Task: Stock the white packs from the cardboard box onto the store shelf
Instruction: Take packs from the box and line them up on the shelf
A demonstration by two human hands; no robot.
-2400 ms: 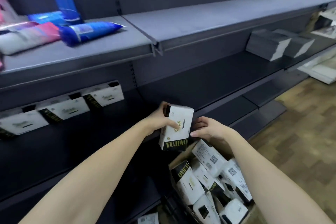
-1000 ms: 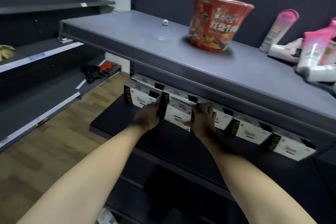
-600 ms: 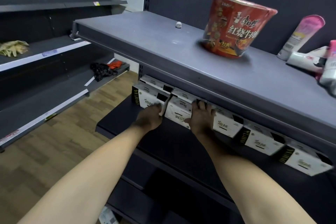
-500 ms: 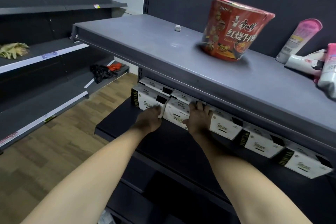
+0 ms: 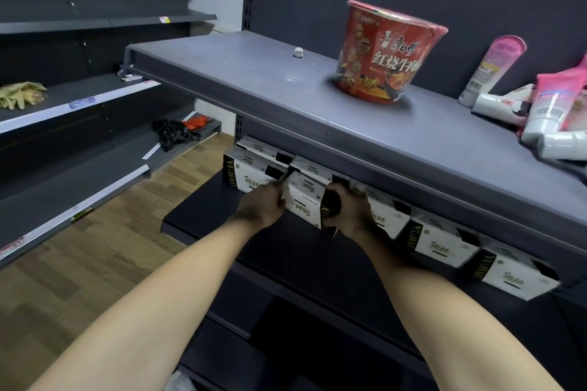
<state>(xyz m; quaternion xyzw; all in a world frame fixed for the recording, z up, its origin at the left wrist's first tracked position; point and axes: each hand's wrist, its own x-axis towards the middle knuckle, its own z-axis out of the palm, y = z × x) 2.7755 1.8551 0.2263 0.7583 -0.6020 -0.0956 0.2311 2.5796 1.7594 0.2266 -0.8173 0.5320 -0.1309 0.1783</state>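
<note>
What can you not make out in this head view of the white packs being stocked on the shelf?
- Cardboard box: out of frame in the head view.
- Back row of white packs: mostly hidden under the grey upper shelf.
- Fingertips of the left hand and right hand: hidden by the held pack.
- Small print on the packs: too small.

White packs in the row along the lower shelf's back edge: "YUJIAO" in gold on black end panels; red noodle cup on upper shelf: "红烧牛肉"; smaller print illegible.
</note>
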